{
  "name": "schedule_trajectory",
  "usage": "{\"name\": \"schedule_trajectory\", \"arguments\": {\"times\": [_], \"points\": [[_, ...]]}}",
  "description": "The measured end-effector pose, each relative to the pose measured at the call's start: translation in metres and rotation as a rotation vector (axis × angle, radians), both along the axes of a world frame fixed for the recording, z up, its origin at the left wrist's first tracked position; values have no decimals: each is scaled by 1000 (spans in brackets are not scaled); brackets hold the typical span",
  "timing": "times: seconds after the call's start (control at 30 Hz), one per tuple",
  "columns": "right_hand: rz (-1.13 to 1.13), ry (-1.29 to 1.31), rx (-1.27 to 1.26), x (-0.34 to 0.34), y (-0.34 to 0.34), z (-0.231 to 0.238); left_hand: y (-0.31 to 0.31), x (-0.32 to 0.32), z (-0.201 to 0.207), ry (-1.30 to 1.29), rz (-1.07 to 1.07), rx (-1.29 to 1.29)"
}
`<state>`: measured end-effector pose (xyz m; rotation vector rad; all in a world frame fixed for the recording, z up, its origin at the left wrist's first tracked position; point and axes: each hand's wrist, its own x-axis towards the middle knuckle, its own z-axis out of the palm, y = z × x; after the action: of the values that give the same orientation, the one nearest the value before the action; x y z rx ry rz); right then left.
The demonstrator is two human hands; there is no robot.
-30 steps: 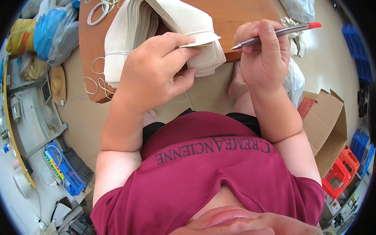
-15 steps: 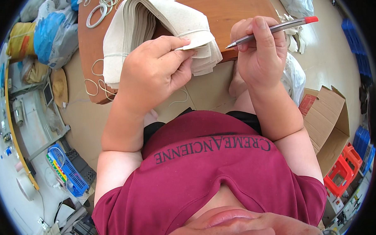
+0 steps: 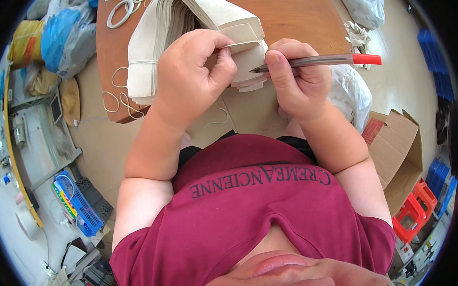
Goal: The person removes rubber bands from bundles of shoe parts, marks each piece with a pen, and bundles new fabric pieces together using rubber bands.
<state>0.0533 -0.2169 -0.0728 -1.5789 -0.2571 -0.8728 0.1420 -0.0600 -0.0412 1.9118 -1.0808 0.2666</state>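
A thick bundle of off-white sheets, paper or cloth, stands bent into an arch on the wooden table. A thin band runs round its left leg. My left hand is at the right leg, its thumb and forefinger closed on the edge of a lifted outer sheet. My right hand grips a ballpoint pen with a clear barrel and red end. The pen's tip points left, close to the sheets below the lifted edge; whether it touches them I cannot tell.
Loose elastic bands and a white ring lie on the table's left side. A cardboard box and red stools stand on the right. Plastic bags sit near the table's right corner. A cluttered white bench is at left.
My right hand has come left and down, bringing the pen to the bundle. My left hand has moved up slightly, and the outer sheet's edge is now raised and folded back.
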Motion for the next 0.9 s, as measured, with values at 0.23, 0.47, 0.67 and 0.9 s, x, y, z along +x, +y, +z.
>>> {"name": "schedule_trajectory", "arguments": {"times": [0.23, 0.47, 0.67, 0.9], "points": [[-147, 114, -62, 0, 7, 3, 2, 6, 0, 21, -47, -23], [-213, 115, -248, 2, 6, 7, 2, 6, -1, 17, -63, -36], [-274, 195, -140, 0, 8, 7, 2, 6, -1, 23, -88, -48], [-167, 286, -180, -3, 4, 13, 6, 7, 1, 44, -92, -6]]}}
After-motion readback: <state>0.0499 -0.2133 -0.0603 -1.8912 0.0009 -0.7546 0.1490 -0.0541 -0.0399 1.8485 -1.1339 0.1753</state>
